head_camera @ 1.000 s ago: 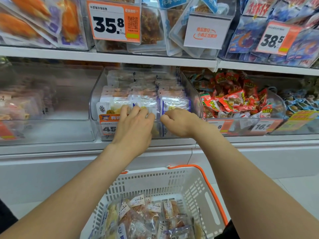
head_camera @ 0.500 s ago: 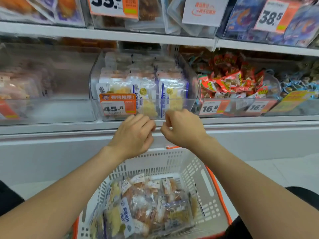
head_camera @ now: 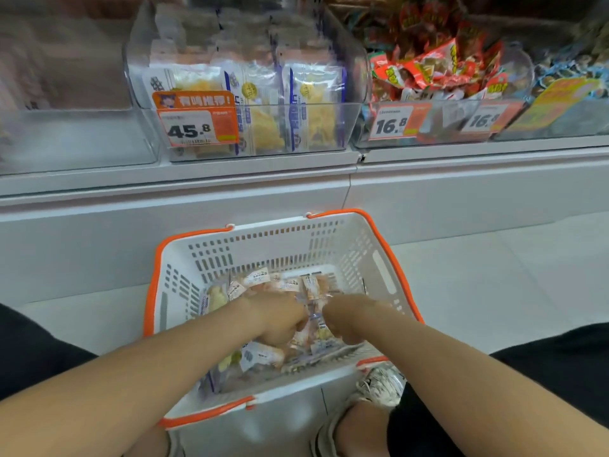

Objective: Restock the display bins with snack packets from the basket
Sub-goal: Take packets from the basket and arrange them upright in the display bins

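A: Basket (head_camera: 382, 275), white with orange rim, stands on the floor (head_camera: 494, 285) below the shelf (head_camera: 230, 173), its long axis running from the viewer toward the shelf and skewed a little to the right. Where are the snack packets?

B: Snack packets (head_camera: 263, 280) lie heaped in the basket bottom, flat and overlapping, labels pointing several ways; no common axis can be read. More packets stand upright in rows in the clear display bin (head_camera: 354, 77) on the shelf, faces toward the viewer, long axes vertical, behind a 45.8 price tag (head_camera: 194, 122).

A: And the hands?

B: Left hand (head_camera: 280, 319) and right hand (head_camera: 346, 319) are both down in the basket, close together over the heap, knuckles up. Fingers are curled under and hidden by the backs of the hands and by motion blur; whether they grip a packet cannot be told.

A: What else is obscured?

B: Bin tops are cut off by the upper frame edge. Red-wrapped sweets (head_camera: 438, 67) fill the neighbouring bin on the right; the bin at far left is blurred. A shoe (head_camera: 379, 387) touches the basket's near right corner.

A: Open room?

B: Bare floor lies to the right of the basket; the basket's far end, near the shelf base, holds fewer packets.
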The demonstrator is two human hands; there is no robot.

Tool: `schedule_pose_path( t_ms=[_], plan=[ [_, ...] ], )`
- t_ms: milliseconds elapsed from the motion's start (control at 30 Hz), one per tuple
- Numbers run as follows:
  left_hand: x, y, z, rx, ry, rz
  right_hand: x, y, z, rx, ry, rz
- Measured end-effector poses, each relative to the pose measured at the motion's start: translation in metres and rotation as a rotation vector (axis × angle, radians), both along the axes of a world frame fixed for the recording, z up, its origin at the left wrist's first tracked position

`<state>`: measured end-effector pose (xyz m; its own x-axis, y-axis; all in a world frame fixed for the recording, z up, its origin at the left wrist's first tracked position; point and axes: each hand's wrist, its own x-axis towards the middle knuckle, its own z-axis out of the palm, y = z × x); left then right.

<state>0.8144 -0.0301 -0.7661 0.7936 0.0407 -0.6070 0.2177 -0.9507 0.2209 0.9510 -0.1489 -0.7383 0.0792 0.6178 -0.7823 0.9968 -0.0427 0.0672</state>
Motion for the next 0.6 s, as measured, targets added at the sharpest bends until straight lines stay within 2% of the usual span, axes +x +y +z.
schedule_pose_path(
  t_ms=[200,333,400,500,600],
  plan=[
    [-0.007,-0.005,-0.023,-0.021,0.145,0.016,0.001,-0.018,-0.017,-0.220,0.076,-0.053],
    [-0.003,0.002,-0.015,-0.072,0.125,0.088,0.014,-0.019,-0.035,-0.219,0.080,-0.115],
    [0.000,0.004,-0.010,-0.075,0.063,0.125,0.021,-0.013,-0.043,-0.140,0.122,-0.156],
    [0.002,0.010,-0.009,-0.118,-0.036,0.224,0.028,0.003,-0.037,0.133,0.195,-0.300],
    [0.003,0.017,-0.004,-0.243,-0.077,0.350,0.030,0.020,-0.013,0.357,0.318,-0.424]
  ],
)
